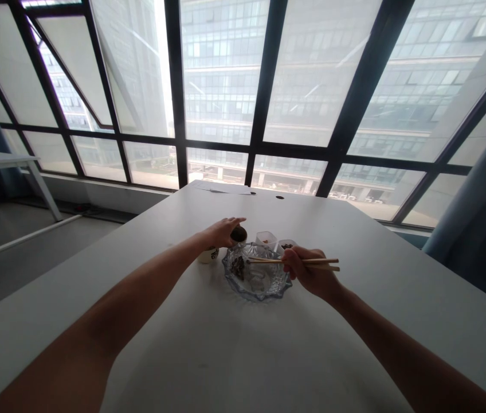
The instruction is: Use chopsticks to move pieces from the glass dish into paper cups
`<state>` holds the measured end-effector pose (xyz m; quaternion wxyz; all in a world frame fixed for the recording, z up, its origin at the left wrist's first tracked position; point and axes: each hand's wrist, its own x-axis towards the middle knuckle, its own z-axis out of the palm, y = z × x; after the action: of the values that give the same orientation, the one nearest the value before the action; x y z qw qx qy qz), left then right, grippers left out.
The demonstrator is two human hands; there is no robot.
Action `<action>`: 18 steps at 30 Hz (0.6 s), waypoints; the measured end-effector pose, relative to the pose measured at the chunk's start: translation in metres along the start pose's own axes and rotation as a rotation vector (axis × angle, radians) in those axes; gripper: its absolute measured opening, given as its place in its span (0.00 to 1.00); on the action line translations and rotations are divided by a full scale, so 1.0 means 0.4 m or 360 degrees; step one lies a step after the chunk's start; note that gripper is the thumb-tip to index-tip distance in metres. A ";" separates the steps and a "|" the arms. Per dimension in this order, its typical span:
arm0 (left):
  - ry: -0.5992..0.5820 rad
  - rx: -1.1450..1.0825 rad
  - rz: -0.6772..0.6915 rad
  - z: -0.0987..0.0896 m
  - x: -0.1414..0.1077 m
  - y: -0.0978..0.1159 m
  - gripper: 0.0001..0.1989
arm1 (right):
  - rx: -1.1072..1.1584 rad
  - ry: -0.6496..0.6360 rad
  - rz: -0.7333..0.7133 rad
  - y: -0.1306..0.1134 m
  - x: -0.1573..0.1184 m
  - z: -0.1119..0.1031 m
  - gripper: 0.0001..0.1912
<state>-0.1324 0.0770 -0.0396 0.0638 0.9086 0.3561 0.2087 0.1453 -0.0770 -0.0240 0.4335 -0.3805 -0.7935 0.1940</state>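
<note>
My left hand (220, 233) is wrapped around a small round cup with a dark inside (239, 234), just behind the rim of a clear glass bowl (276, 289). In my right hand (309, 268) is a pair of chopsticks (318, 261), held level with the tips over the bowl. Dark brown pieces (238, 267) lie at the bowl's left side. A small dark bit shows by the chopstick tips; whether they pinch it I cannot tell. A pale cup with dark lettering (207, 256) stands below my left wrist, partly hidden by it.
Behind the bowl stand a clear plastic container (266, 238) and another small container with dark contents (286, 245). All rest on a white table (174, 344). Papers (221, 188) lie at its far edge, near large windows. A second table (2, 158) is at left.
</note>
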 end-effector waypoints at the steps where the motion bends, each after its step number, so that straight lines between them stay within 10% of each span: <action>1: 0.0003 0.0029 0.0001 0.000 -0.001 0.001 0.49 | -0.0005 0.0006 0.0015 0.003 0.000 -0.001 0.25; 18: 0.0004 -0.0025 -0.0070 0.009 -0.004 0.002 0.48 | -0.0011 -0.0028 0.0014 -0.008 0.002 0.001 0.25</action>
<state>-0.1316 0.0756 -0.0431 0.0750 0.8997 0.3744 0.2113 0.1431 -0.0784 -0.0215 0.4243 -0.3836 -0.7963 0.1966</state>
